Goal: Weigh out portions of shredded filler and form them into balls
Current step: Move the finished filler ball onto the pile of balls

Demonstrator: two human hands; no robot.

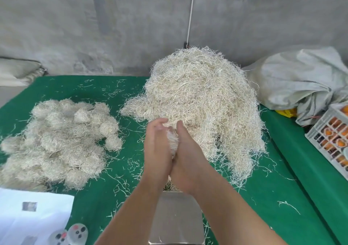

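A tall heap of pale shredded filler (203, 101) stands on the green table cover (293, 197) at centre right. My left hand (157, 150) and my right hand (188, 158) press palm to palm around a small wad of filler (172, 141) that shows between them, just in front of the heap. Both hands cup it with curved fingers. Below my wrists lies the steel pan of a scale (177, 218). On the left sits a pile of several finished filler balls (62, 141).
A grey woven sack (293, 82) lies at the back right. A white plastic crate (331, 141) with orange items stands at the right edge. White paper (33, 216) and small clear bottles (75, 233) lie at front left. Loose strands litter the cover. A concrete wall rises behind.
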